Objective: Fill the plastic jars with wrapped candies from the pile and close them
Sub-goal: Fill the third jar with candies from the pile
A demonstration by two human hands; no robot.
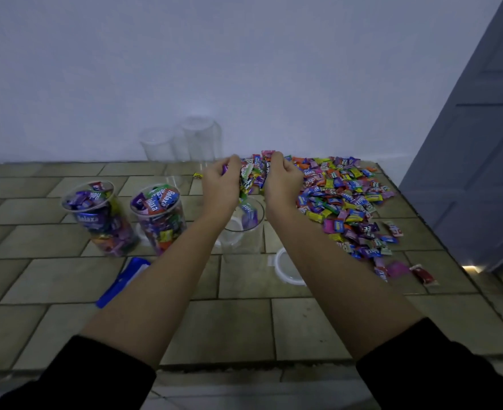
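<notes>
Both hands, left (222, 184) and right (283, 180), clutched candies (248, 176) above an open jar (244, 229); two full jars (158, 217) stood at nine o'clock.

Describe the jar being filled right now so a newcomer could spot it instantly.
Start at the candy pile on the tiled surface, then look just left of it, below the two cupped hands. The clear jar stands there, nearly empty, candies dropping in. The two jars farther left are already full and unlidded.
</notes>
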